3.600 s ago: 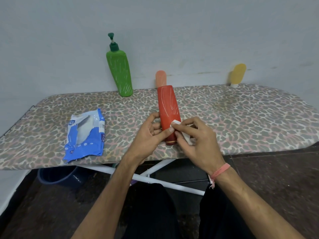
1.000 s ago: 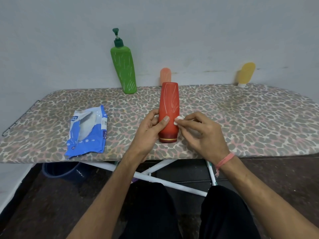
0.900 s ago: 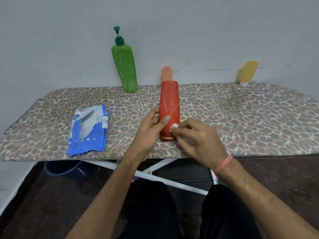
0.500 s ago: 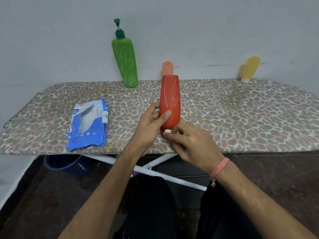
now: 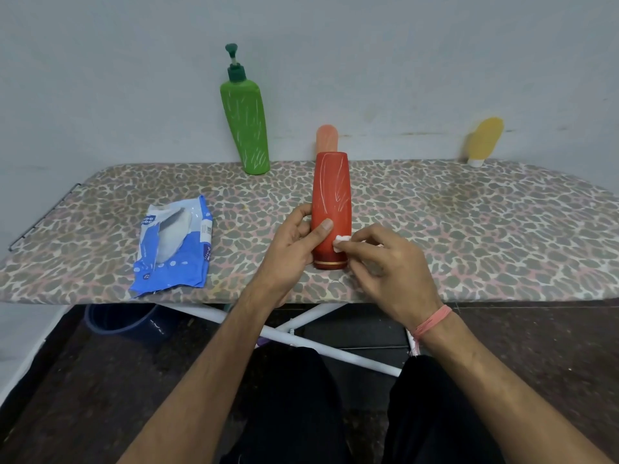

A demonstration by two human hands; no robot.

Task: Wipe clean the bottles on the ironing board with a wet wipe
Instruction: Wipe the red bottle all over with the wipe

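From the head camera, the red bottle (image 5: 331, 209) stands cap-down near the front edge of the leopard-print ironing board (image 5: 485, 229), gripped by the left hand (image 5: 294, 242) while the right hand (image 5: 385, 262) pinches a small wadded wet wipe (image 5: 341, 242) against its glossy, white-streaked lower side. The streaked green pump bottle (image 5: 246, 128) seems unwiped; the peach and yellow bottles by the wall are too distant to judge.
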